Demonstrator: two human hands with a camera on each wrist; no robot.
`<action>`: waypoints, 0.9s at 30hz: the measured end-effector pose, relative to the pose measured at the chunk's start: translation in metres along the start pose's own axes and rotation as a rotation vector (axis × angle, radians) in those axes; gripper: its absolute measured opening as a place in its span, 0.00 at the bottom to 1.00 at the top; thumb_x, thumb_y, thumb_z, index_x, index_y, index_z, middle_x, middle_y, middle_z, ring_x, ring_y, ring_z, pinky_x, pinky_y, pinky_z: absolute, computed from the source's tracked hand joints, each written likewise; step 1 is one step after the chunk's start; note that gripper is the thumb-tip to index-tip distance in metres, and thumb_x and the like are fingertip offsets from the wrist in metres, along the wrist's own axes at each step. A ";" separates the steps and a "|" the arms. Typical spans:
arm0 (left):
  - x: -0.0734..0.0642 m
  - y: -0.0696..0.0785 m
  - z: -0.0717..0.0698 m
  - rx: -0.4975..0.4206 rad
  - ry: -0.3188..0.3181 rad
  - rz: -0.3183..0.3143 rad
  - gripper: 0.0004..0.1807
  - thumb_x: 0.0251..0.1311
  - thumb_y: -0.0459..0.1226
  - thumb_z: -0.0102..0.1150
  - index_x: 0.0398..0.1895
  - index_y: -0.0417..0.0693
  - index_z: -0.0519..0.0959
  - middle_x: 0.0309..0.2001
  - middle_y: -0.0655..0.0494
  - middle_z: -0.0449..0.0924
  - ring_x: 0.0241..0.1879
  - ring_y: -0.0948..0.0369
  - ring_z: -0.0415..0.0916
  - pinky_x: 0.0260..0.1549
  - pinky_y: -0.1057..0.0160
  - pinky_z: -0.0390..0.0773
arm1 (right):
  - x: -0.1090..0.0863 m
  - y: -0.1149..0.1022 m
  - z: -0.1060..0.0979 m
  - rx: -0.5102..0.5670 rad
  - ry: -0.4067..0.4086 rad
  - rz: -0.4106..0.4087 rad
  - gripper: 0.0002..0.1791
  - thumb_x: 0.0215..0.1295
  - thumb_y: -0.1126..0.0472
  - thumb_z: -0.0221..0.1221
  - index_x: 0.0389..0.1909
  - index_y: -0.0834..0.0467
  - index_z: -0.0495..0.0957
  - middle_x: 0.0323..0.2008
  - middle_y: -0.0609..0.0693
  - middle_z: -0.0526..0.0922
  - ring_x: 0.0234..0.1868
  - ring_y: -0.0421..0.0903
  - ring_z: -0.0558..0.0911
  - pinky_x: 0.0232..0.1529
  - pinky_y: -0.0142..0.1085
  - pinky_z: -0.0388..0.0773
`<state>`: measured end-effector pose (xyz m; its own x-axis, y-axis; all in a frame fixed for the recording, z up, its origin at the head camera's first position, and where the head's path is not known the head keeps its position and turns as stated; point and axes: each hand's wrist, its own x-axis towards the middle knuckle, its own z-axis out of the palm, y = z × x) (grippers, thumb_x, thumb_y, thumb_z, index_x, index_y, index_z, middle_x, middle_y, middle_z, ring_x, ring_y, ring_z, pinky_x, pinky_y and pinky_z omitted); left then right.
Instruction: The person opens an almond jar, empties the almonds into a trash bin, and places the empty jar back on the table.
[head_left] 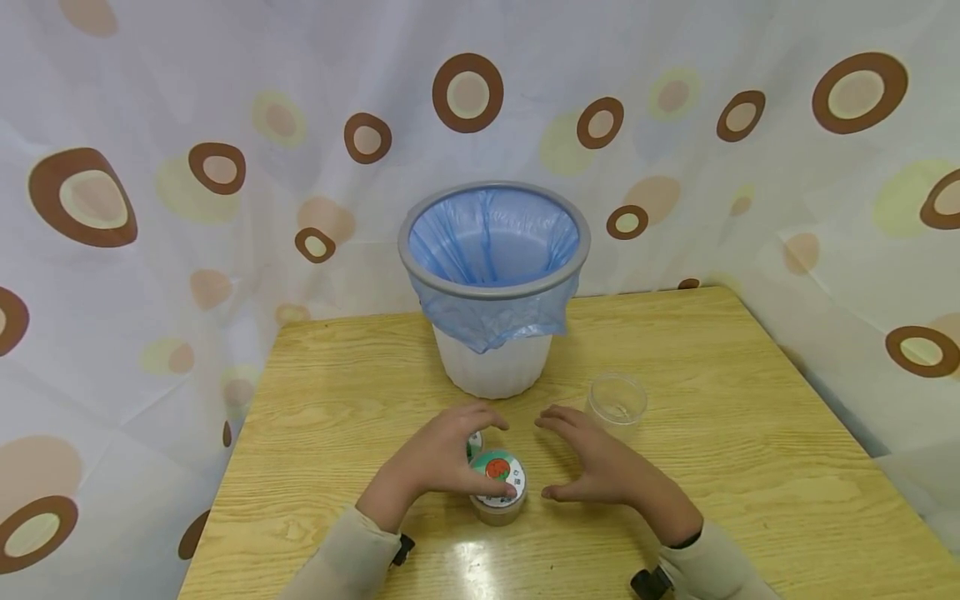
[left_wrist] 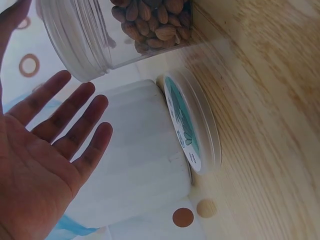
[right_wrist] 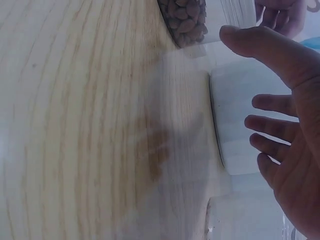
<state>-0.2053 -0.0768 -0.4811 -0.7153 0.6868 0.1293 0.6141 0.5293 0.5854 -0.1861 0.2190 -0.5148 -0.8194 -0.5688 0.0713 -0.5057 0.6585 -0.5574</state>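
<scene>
A clear jar (head_left: pixel 498 510) of almonds (left_wrist: pixel 155 22) stands on the table, a printed tomato label (head_left: pixel 497 468) showing on its top. My left hand (head_left: pixel 450 454) curves beside it with fingers apart; in the head view the thumb overlaps the label's edge, and I cannot tell if it touches. Behind the jar lies a round lid (left_wrist: pixel 192 120) with a green and white label, partly hidden by the left hand in the head view. To the jar's right, my right hand (head_left: pixel 596 458) hovers with thumb and fingers spread, holding nothing. Behind the right hand is an empty clear jar (head_left: pixel 617 400).
A white bin (head_left: pixel 495 367) with a grey rim and blue bag liner stands at the back of the wooden table (head_left: pixel 750 467). A patterned curtain (head_left: pixel 300 75) hangs behind and along the sides.
</scene>
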 end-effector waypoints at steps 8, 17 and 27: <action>-0.001 0.004 0.005 0.005 -0.026 -0.001 0.44 0.45 0.65 0.82 0.65 0.57 0.81 0.64 0.63 0.80 0.63 0.58 0.79 0.63 0.55 0.81 | 0.004 -0.003 0.008 0.031 -0.043 0.008 0.51 0.53 0.43 0.80 0.73 0.62 0.71 0.74 0.63 0.71 0.75 0.65 0.70 0.71 0.63 0.73; 0.001 0.004 0.007 0.021 -0.027 0.029 0.42 0.45 0.62 0.82 0.63 0.54 0.82 0.61 0.61 0.81 0.60 0.55 0.81 0.60 0.58 0.82 | 0.006 -0.004 0.015 0.047 -0.108 0.039 0.53 0.53 0.40 0.80 0.74 0.61 0.71 0.75 0.60 0.69 0.77 0.62 0.70 0.72 0.60 0.72; -0.001 0.004 0.010 0.019 -0.032 0.016 0.42 0.46 0.62 0.82 0.62 0.51 0.83 0.60 0.62 0.81 0.59 0.55 0.81 0.59 0.59 0.82 | 0.009 -0.008 0.022 0.034 -0.104 -0.014 0.51 0.52 0.38 0.80 0.72 0.61 0.74 0.74 0.61 0.71 0.74 0.62 0.72 0.70 0.61 0.75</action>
<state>-0.1991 -0.0704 -0.4874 -0.6945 0.7106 0.1127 0.6317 0.5273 0.5682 -0.1832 0.1979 -0.5283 -0.7787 -0.6274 -0.0060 -0.5064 0.6341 -0.5844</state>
